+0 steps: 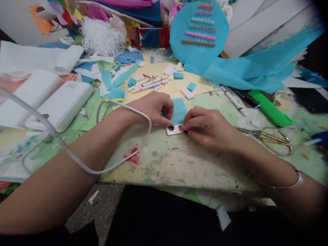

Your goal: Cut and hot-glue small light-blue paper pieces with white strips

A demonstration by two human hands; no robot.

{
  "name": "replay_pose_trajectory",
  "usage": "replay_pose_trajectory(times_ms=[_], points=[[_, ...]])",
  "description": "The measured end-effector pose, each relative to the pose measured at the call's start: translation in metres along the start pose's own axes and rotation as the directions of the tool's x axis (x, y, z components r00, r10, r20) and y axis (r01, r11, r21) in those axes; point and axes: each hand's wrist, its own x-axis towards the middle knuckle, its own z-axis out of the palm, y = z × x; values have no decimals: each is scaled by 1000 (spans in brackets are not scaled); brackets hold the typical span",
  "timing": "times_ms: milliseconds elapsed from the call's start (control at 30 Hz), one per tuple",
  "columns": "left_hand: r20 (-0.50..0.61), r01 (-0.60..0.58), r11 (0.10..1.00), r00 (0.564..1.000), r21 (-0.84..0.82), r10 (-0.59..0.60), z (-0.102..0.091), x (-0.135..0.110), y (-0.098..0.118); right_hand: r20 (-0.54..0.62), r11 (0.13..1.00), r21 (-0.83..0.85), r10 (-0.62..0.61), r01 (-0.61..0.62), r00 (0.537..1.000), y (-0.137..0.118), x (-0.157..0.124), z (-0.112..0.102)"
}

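A small white rectangular piece (175, 130) lies on the table along the near edge of a light blue paper strip (179, 106). My left hand (155, 107) presses its dark-nailed thumb on the left part of the white piece, the other fingers curled over the paper's left side. From the right, my right hand (208, 128) pinches the piece's right end and the paper's near corner; its lower fingertips are partly hidden. To the right of that hand lie gold-handled scissors (276, 140), apart from it. A white cable (123, 167) loops over my left forearm.
Several white markers (148, 83) and small blue-wrapped blocks (191, 86) lie beyond my hands. Farther back stands a round blue paper shape (176, 27) with coloured bars. A white device (64, 104) is at left, a green tube (270, 109) at right. White string (102, 37) is heaped behind.
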Motion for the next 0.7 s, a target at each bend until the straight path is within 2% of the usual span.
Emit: replay_pose_trajectory(times_ms=[433,533,700], points=[[0,-77,997,997,30,77,2,-1,-2,28,998,-69,-10,12,1000,-1,1,1],[-11,-72,997,997,-39,72,0,-2,-4,5,999,-51,-12,12,1000,-1,-1,2],[-43,-31,965,999,-262,20,-3,-1,-10,-99,999,-9,-52,52,994,4,-7,6]])
